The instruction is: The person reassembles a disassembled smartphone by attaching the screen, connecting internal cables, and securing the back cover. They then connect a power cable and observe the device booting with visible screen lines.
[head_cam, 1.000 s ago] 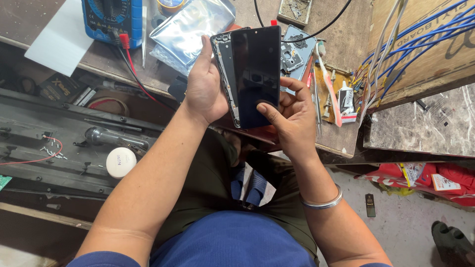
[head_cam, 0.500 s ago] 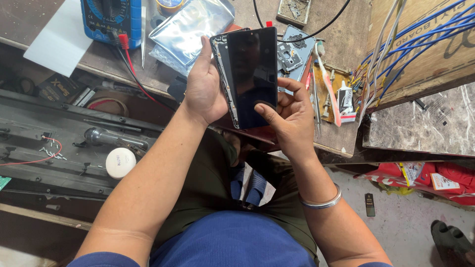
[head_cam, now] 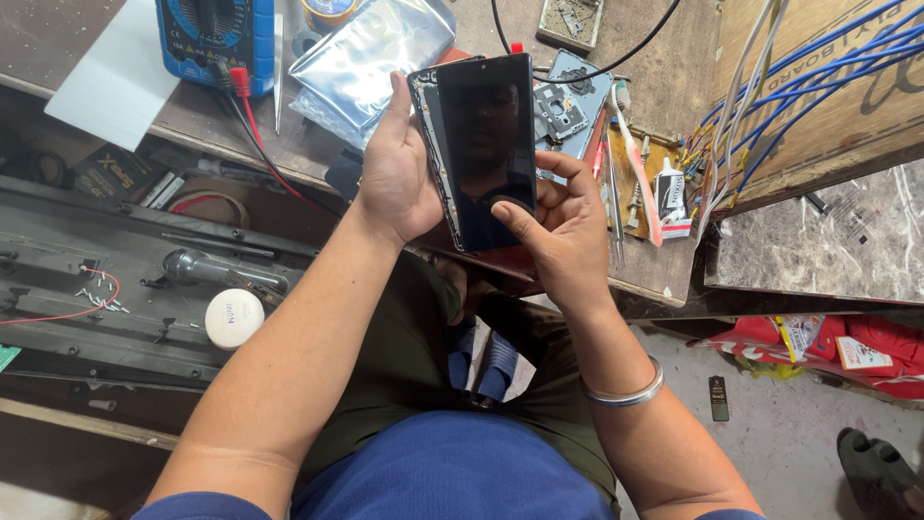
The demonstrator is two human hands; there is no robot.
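Two hands hold one smartphone above the cluttered table (head_cam: 664, 260), over the person's lap. The phone (head_cam: 486, 144) is a flat, rigid slab with a glossy dark glass front; I judge it light but fragile and slippery on its face, and its screen looks lifted slightly from the frame (head_cam: 430, 125) along the left edge, so bending or twisting would likely harm it. Safest purchase is along the long side edges, not the glass. The left hand (head_cam: 399, 169) has its grip closed around the phone's left edge and back, thumb up the side. The right hand (head_cam: 563, 226) cups the lower right corner, its grip closed on the phone with the thumb tip pressing the bottom of the screen. Smaller things lie behind: a blue multimeter (head_cam: 214, 34), a silvery bag (head_cam: 371, 58), a toothbrush (head_cam: 637, 169).
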